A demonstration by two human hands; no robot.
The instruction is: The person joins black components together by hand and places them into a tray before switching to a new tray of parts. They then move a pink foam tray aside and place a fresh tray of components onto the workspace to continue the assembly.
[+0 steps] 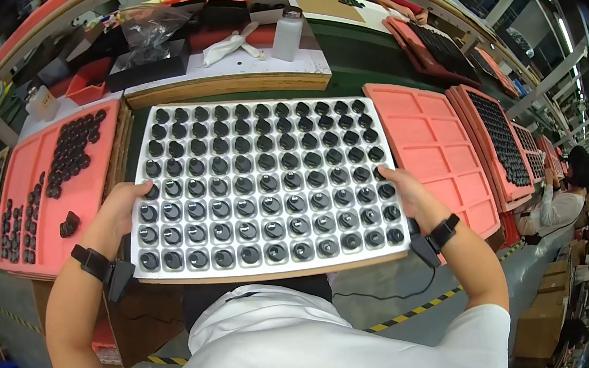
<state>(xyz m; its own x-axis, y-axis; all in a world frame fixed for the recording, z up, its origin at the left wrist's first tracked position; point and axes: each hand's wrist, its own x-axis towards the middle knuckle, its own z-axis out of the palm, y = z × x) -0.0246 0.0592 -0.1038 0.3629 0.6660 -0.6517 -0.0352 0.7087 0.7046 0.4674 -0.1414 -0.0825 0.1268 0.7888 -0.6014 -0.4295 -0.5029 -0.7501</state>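
A white tray (272, 266) full of small round black parts (267, 183), set in rows of pockets, lies in front of my body. My left hand (128, 203) grips its left edge, the thumb resting on the rim beside a black part. On the opposite edge my right hand (407, 188) has hold in the same way, thumb over the rim. The fingers of both hands are hidden beneath the tray. A brown board edge shows under the tray's near side. Each wrist wears a black band with a small box.
To the left, a pink tray (28, 172) bears loose black parts. An unfilled pink tray (442, 158) lies at right, beside stacked pink trays with black parts. Behind stand a white bottle (287, 34), a white glove (230, 47) and a black box (148, 68). Other people work farther off.
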